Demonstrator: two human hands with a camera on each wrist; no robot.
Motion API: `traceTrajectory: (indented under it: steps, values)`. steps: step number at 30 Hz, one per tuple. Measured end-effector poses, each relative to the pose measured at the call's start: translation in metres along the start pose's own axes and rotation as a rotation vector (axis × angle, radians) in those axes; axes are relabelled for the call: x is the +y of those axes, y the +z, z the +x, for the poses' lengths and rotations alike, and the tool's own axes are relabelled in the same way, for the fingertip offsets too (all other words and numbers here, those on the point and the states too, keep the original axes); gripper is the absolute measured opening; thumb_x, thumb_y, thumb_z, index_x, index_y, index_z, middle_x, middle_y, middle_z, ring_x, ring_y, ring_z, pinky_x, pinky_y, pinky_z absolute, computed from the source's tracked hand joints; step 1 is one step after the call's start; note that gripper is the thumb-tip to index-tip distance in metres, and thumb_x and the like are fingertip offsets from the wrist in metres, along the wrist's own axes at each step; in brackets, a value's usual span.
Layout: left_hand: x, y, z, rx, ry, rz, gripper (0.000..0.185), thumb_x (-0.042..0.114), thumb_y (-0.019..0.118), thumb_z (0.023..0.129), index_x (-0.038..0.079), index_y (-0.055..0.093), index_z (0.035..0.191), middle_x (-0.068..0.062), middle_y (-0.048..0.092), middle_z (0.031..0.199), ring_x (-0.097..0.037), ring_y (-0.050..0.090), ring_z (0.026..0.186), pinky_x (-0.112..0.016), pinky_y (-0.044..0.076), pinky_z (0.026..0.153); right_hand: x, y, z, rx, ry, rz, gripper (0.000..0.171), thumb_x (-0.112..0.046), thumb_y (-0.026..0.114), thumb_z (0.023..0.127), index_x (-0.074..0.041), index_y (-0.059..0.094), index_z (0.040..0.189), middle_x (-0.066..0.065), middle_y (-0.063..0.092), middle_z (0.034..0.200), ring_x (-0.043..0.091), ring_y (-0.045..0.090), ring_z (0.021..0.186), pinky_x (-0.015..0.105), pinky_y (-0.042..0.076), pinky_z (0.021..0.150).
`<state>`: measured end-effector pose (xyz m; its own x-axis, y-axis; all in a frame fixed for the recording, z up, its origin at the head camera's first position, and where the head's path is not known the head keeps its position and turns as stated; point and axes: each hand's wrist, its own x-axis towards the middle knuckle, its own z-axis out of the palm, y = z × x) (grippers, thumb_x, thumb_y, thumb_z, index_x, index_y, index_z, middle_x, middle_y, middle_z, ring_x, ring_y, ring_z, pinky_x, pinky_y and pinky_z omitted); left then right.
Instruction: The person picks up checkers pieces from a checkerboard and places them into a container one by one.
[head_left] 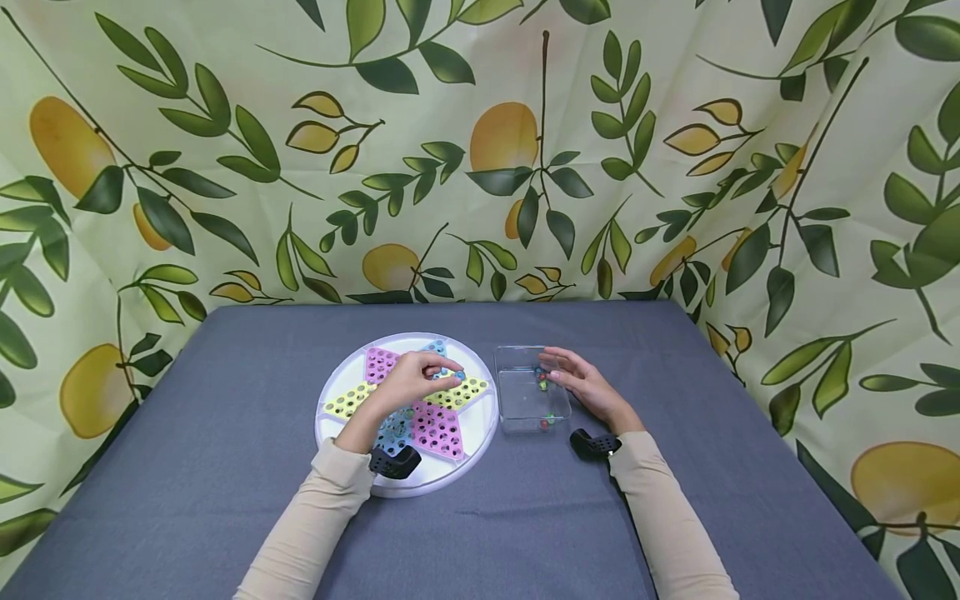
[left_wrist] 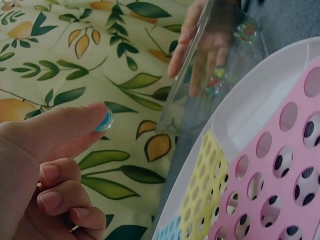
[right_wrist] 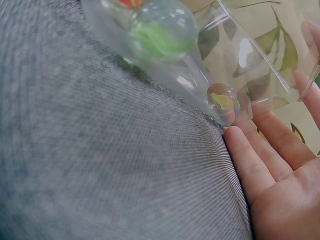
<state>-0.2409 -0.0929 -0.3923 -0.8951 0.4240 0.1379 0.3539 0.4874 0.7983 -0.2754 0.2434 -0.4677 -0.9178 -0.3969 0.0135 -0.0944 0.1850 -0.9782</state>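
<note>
Round white board: (head_left: 480, 419) lies on the grey tablecloth (head_left: 225, 450), bearing a star of pink (head_left: 438, 429), yellow and blue sections full of holes.
Left hand: (head_left: 411, 379) above the board, thumb and forefinger pinching a blue marble (left_wrist: 106, 121); the other fingers are curled in.
Blue marble: held over the board's right side, by the yellow point there, apart from the holes.
Clear box: (head_left: 517, 408) just to the right of the board, with see-through walls.
Loose marbles: (head_left: 543, 383) a few in the box, on its side away from the board; some show green, yellow and red.
Right hand: (head_left: 588, 387) farther right of the board, fingers loosely extended, touching the box's outer side.
Leaf-patterned backdrop: (head_left: 420, 208) hangs beyond the board.
Black wrist devices: (head_left: 595, 444) one near each cuff, the left one over the board's near edge.
</note>
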Motion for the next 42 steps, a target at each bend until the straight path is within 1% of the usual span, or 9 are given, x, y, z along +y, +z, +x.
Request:
traceTrajectory:
  steps: [4,11,17,23,28,31,37,42]
  values:
    - [0.003,0.002,0.001,-0.003,-0.001,-0.005,0.024,0.019,0.074,0.084,0.005,0.074,0.104,0.004,0.032,0.064,-0.010,0.031,0.062,-0.019,0.029,0.056,-0.001,0.000,0.000,0.000,-0.001,0.007,0.056,-0.021,0.055,0.098,-0.009,0.032,0.148,0.023,0.033,0.154,0.042,0.032,0.143,0.059,0.019,0.119]
    - [0.007,0.006,0.003,-0.006,0.017,-0.015,0.022,0.017,0.073,0.084,0.005,0.074,0.102,0.004,0.032,0.065,-0.010,0.031,0.063,-0.018,0.029,0.055,0.000,0.000,0.000,0.000,0.011,0.019,0.057,-0.020,0.055,0.097,-0.011,0.032,0.148,0.022,0.033,0.154,0.041,0.030,0.144,0.059,0.016,0.119]
    - [0.006,0.010,0.006,-0.011,0.029,-0.031,0.021,0.014,0.072,0.084,0.003,0.073,0.102,0.004,0.032,0.064,-0.009,0.030,0.061,-0.018,0.027,0.053,0.002,-0.001,0.001,-0.011,-0.001,0.012,0.056,-0.019,0.053,0.098,-0.009,0.031,0.149,0.024,0.031,0.154,0.043,0.029,0.144,0.061,0.016,0.119]
    - [0.008,0.013,0.008,-0.011,0.033,-0.029,0.023,0.016,0.073,0.084,0.004,0.073,0.103,0.005,0.032,0.063,-0.008,0.030,0.060,-0.017,0.028,0.054,0.002,-0.001,0.001,-0.013,-0.008,0.019,0.056,-0.018,0.054,0.098,-0.008,0.031,0.149,0.024,0.032,0.154,0.043,0.029,0.144,0.061,0.015,0.119]
    - [0.007,0.017,0.009,-0.019,0.038,-0.033,0.024,0.017,0.073,0.084,0.004,0.073,0.104,0.006,0.033,0.062,-0.008,0.031,0.060,-0.018,0.030,0.056,0.000,0.000,0.000,-0.018,-0.023,0.024,0.056,-0.017,0.053,0.098,-0.006,0.030,0.149,0.025,0.032,0.154,0.045,0.032,0.142,0.060,0.017,0.118]
    - [0.007,0.019,0.009,-0.026,0.031,-0.047,0.025,0.018,0.073,0.084,0.004,0.073,0.105,0.005,0.033,0.062,-0.009,0.031,0.060,-0.018,0.030,0.057,0.000,0.000,0.000,-0.019,-0.024,0.029,0.057,-0.017,0.053,0.098,-0.006,0.030,0.149,0.025,0.032,0.154,0.045,0.032,0.142,0.060,0.018,0.118]
    - [0.008,0.023,0.010,-0.032,0.058,-0.058,0.024,0.016,0.073,0.084,0.003,0.073,0.104,0.006,0.032,0.062,-0.006,0.030,0.059,-0.017,0.030,0.056,0.001,0.001,0.000,-0.015,-0.010,0.029,0.057,-0.018,0.054,0.098,-0.007,0.030,0.149,0.025,0.031,0.154,0.044,0.031,0.143,0.061,0.017,0.118]
    - [0.010,0.028,0.012,-0.046,0.055,-0.051,0.024,0.015,0.072,0.085,0.002,0.073,0.105,0.006,0.032,0.062,-0.006,0.029,0.058,-0.017,0.029,0.055,0.001,0.000,0.000,-0.018,-0.015,0.033,0.057,-0.018,0.053,0.098,-0.007,0.030,0.149,0.025,0.031,0.154,0.044,0.031,0.143,0.060,0.017,0.119]
